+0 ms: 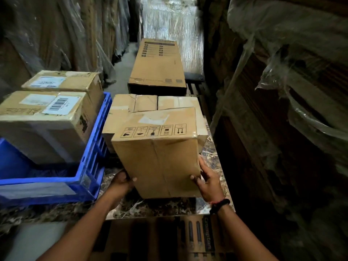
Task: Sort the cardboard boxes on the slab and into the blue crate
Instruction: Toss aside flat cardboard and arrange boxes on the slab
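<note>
A brown cardboard box (158,147) with handling symbols printed along its top edge sits tilted on the marble slab (169,206). My left hand (122,182) grips its lower left corner and my right hand (206,180) grips its lower right edge. Behind it, two more cardboard boxes (131,104) (178,102) rest on the slab. To the left, the blue crate (90,166) holds two labelled cardboard boxes, a near one (43,117) and a far one (64,81).
A long flat carton (158,66) lies farther back on a dark pallet. Plastic-wrapped stacks line both sides of the narrow aisle. A printed carton (197,236) lies below the slab's near edge.
</note>
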